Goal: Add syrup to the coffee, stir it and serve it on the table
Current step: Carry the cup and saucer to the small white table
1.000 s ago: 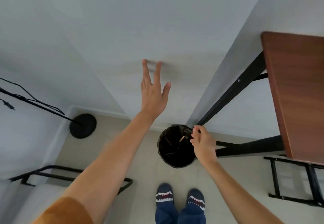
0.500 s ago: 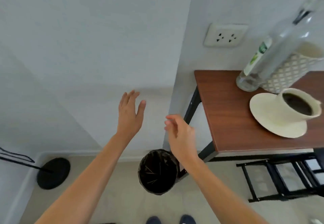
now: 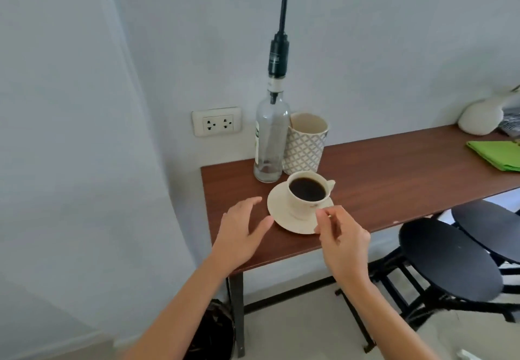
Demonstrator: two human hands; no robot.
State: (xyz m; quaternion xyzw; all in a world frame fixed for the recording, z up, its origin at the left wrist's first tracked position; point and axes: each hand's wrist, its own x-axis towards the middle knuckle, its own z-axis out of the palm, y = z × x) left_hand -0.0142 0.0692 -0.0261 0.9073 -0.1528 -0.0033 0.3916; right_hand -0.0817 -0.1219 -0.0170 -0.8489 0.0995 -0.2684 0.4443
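1. Since the earlier frame, both hands have come up from above the black bin [image 3: 213,331] to the table, and the view now takes in the whole near end of the tabletop.
2. My left hand [image 3: 242,230] hovers open, fingers spread, just left of the saucer [image 3: 281,216].
3. My right hand [image 3: 342,237] sits at the saucer's near edge, thumb and forefinger pinched; I cannot tell on what.
4. On the saucer stands the coffee cup [image 3: 308,193], full of black coffee.
5. Just behind it stand the syrup bottle [image 3: 270,140] with its black pump and a patterned cup [image 3: 305,144]; the bottle's label is too small to read.
6. I see a brown wooden table [image 3: 394,173] against a pale wall, a wall socket [image 3: 217,125], black stools [image 3: 447,255] and a green cloth [image 3: 496,154].
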